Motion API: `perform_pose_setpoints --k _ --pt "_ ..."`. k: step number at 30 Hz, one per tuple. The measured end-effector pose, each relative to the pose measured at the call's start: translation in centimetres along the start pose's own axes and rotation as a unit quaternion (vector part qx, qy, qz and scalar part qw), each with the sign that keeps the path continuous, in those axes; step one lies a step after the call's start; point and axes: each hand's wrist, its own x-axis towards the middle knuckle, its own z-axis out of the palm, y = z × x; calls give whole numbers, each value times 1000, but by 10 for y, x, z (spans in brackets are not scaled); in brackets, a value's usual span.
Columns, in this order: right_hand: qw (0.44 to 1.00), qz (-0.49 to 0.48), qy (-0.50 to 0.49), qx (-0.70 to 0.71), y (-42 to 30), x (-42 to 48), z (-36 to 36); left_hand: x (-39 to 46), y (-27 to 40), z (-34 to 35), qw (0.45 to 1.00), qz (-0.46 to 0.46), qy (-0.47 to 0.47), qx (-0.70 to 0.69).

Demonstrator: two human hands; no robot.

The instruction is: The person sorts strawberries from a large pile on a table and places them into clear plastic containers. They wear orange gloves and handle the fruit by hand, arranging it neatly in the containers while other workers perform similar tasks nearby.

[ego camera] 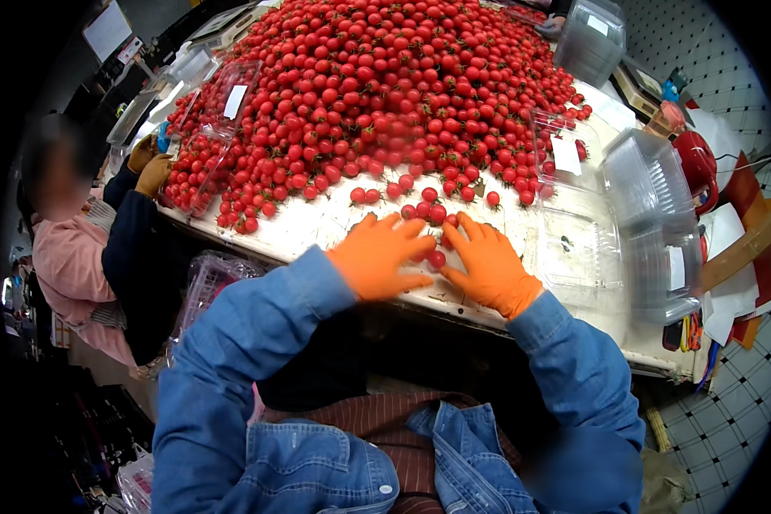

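My left hand [385,258], in an orange glove, is over the near part of the white tabletop [308,221] with its fingers spread. Facing it, my right hand [491,268] wears a matching glove, and its fingers are also apart. Between the hands lie a few loose cherry tomatoes [436,259], one of them close to my right thumb. Others are partly hidden by my fingers, so I cannot tell whether they are touched. Just beyond my fingertips sits a small cluster of red tomatoes [437,214]. Behind it rises a large heap of cherry tomatoes [385,90], some with green stems.
An open clear plastic clamshell box [578,247] lies to the right, beside stacked clear boxes [649,180]. More boxes [591,42] are stacked at the far right. At left, a co-worker's gloved hands [151,170] are beside a tomato-filled clamshell [199,170]. A red appliance [695,164] stands at right.
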Motion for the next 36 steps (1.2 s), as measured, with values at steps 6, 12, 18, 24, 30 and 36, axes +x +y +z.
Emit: perform_pose_setpoints --k 6,12,18,24,30,36 --pt "997 -1 74 -13 17 15 -7 23 -67 12 968 -66 242 -25" --pt "989 84 120 -25 49 39 26 52 -57 48 988 13 153 -8" --pt "994 -54 50 86 -4 27 11 45 -54 14 976 -11 197 -90" --pt "991 -50 93 84 -4 21 2 101 -91 30 940 -142 288 117" --pt "992 -43 87 78 -3 21 -6 118 -88 32 944 -147 275 112" --pt "997 -45 67 12 1 24 0 30 -76 -32 945 -98 311 -26"
